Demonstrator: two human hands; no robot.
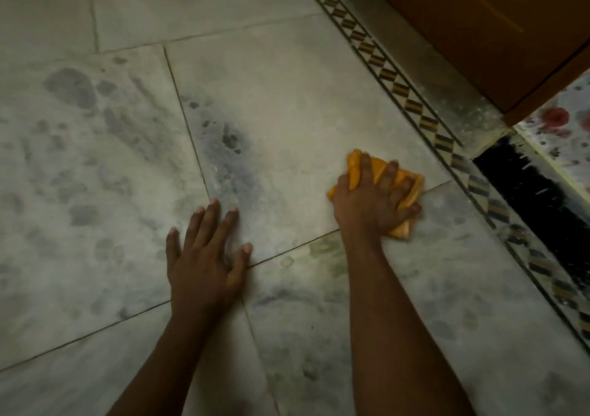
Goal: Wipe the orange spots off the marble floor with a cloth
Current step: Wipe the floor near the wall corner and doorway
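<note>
Fingers of right hand [372, 204] curled on crumpled orange cloth [412, 188]; left hand [204, 256] flat, splayed on veined marble floor [287, 102].

Dim, soft, warped wide-angle edges

1. Marble floor [287, 102]: pale grey-white slabs with darker grey blotches and smudges, divided by thin dark joint lines.
2. Cloth [383, 172]: bright orange-yellow, plain.
3. Inlaid border strip [399, 86]: a diagonal band of diamonds, alternating pale and brown-and-black striped, edged by thin dark lines.
4. Wooden cabinet [479, 32]: warm orange-brown, plain panels.
5. Speckled surface [562, 118] at the right edge: white with red and dark spots.
6. Black strip [517, 179] beside the border: black flecked with white.
</note>
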